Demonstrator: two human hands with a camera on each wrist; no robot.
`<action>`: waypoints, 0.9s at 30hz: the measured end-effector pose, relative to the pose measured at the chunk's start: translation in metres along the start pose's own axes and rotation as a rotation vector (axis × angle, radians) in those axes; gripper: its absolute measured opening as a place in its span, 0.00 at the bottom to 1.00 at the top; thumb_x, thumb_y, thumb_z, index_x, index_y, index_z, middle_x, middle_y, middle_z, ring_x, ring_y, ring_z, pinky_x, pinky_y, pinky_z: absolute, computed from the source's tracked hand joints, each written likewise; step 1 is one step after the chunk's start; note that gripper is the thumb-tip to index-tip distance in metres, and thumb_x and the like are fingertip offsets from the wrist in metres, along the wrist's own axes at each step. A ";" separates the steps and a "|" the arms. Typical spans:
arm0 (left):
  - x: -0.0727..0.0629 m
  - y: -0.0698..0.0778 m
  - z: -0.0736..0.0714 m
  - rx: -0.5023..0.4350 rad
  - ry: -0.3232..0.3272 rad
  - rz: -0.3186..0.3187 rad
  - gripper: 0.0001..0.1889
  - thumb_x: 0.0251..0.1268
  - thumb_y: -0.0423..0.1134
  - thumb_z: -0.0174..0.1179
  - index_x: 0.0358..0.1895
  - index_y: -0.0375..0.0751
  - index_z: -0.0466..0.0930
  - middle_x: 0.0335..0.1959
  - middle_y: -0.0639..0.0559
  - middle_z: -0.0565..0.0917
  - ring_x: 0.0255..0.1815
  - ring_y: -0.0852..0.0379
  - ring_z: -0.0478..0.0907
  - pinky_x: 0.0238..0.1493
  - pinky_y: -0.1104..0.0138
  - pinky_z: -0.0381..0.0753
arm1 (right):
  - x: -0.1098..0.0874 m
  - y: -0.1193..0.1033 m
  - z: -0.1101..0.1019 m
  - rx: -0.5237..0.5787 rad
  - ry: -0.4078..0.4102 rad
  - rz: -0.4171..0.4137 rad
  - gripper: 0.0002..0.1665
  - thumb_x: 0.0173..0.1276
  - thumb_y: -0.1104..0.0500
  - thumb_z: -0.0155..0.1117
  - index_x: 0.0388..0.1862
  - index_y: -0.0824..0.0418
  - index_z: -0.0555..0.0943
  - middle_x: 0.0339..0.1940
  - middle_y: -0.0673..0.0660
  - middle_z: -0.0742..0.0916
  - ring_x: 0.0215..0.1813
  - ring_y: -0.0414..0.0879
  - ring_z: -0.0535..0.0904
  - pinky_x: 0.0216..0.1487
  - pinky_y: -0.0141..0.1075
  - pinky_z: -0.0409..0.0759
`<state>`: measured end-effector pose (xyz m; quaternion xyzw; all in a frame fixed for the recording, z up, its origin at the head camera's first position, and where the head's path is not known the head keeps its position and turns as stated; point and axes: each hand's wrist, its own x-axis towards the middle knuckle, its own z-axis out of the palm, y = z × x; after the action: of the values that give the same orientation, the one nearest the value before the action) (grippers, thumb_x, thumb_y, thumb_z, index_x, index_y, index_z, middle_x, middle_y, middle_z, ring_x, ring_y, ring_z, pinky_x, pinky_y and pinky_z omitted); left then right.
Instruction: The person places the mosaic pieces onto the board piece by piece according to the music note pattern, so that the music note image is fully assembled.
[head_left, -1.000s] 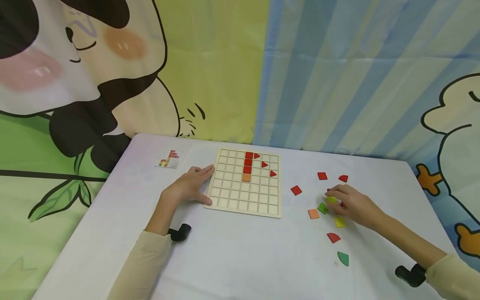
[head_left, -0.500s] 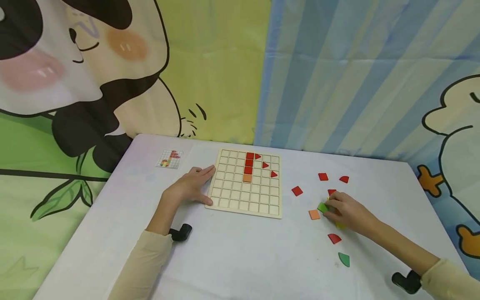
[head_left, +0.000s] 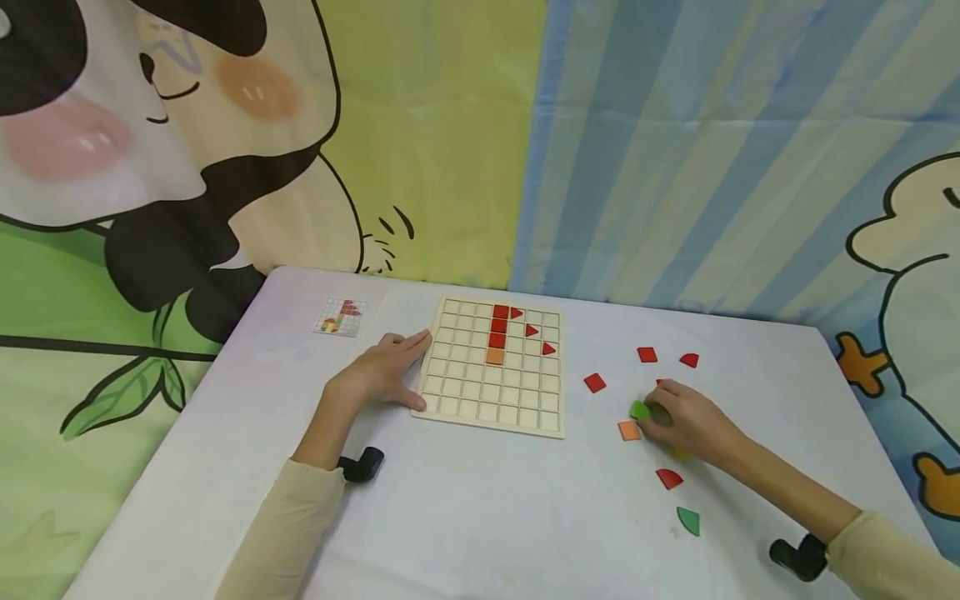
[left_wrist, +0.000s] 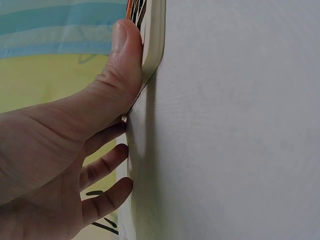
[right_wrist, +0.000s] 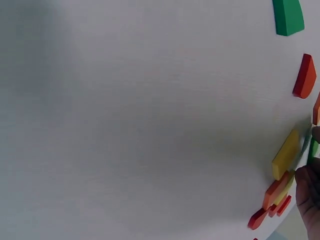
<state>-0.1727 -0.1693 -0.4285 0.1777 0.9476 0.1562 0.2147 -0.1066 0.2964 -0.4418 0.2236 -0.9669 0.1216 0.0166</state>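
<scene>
My left hand (head_left: 378, 372) rests at the left side of a wooden grid board (head_left: 461, 408), thumb by the near corner and fingers spread along the edge. The left wrist view has the thumb (left_wrist: 120, 65) against the board's rim. On the grid sit red squares (head_left: 497, 326), an orange square (head_left: 495, 357) and three red triangles (head_left: 532, 331). My right hand (head_left: 693, 421) pinches a green tile (head_left: 640, 409) beside a loose orange square (head_left: 629, 430). That hand partly hides a yellow tile (right_wrist: 286, 155).
Around the right hand lie loose red squares (head_left: 595, 382), a red quarter-circle (head_left: 669, 479) and a green quarter-circle (head_left: 687, 521). A small printed pattern card (head_left: 340, 317) lies at the back left of the white table (head_left: 480, 517). Printed cloth (head_left: 435, 150) hangs behind.
My right hand has come down and moved left from over the yellow tiles and taken hold of the green tile, which has shifted slightly and turned. The left hand stays at the board.
</scene>
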 end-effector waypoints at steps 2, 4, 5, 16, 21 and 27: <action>0.001 0.000 -0.001 0.003 0.004 0.003 0.60 0.43 0.57 0.73 0.79 0.49 0.45 0.81 0.56 0.48 0.77 0.45 0.52 0.69 0.46 0.65 | 0.008 -0.006 -0.002 0.046 0.013 0.036 0.17 0.52 0.56 0.77 0.39 0.59 0.83 0.35 0.51 0.84 0.37 0.43 0.79 0.37 0.33 0.84; 0.002 0.000 -0.002 -0.002 0.004 0.003 0.60 0.43 0.57 0.73 0.79 0.50 0.45 0.81 0.57 0.48 0.77 0.45 0.51 0.69 0.46 0.65 | 0.017 -0.013 -0.004 0.098 0.031 0.046 0.17 0.54 0.58 0.76 0.42 0.60 0.83 0.36 0.51 0.85 0.37 0.43 0.80 0.36 0.32 0.84; 0.002 -0.001 -0.002 -0.002 0.005 0.005 0.60 0.43 0.58 0.73 0.79 0.50 0.45 0.81 0.57 0.48 0.77 0.45 0.51 0.69 0.46 0.65 | 0.022 -0.017 -0.005 0.118 0.044 0.038 0.17 0.54 0.59 0.75 0.42 0.60 0.83 0.36 0.52 0.85 0.37 0.43 0.80 0.35 0.32 0.83; 0.000 -0.003 0.002 -0.008 -0.003 0.009 0.60 0.42 0.58 0.73 0.79 0.49 0.45 0.81 0.56 0.48 0.77 0.45 0.52 0.69 0.46 0.65 | 0.078 -0.099 0.009 0.255 -0.004 -0.184 0.13 0.58 0.58 0.72 0.42 0.61 0.85 0.36 0.52 0.86 0.35 0.41 0.81 0.35 0.29 0.82; -0.001 -0.003 0.001 -0.010 0.009 0.007 0.60 0.42 0.58 0.74 0.79 0.50 0.46 0.81 0.56 0.49 0.76 0.45 0.52 0.68 0.46 0.66 | 0.104 -0.125 0.021 0.233 -0.003 -0.285 0.13 0.59 0.57 0.71 0.42 0.62 0.85 0.35 0.53 0.87 0.35 0.42 0.82 0.36 0.27 0.81; -0.001 -0.003 0.001 -0.010 0.003 0.002 0.60 0.42 0.58 0.73 0.79 0.50 0.46 0.81 0.56 0.49 0.77 0.45 0.52 0.69 0.46 0.65 | 0.127 -0.139 0.033 0.166 0.008 -0.337 0.10 0.60 0.58 0.70 0.40 0.61 0.87 0.34 0.53 0.88 0.33 0.40 0.81 0.35 0.26 0.80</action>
<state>-0.1722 -0.1723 -0.4306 0.1774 0.9470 0.1612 0.2140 -0.1598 0.1127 -0.4311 0.3827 -0.9023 0.1973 0.0221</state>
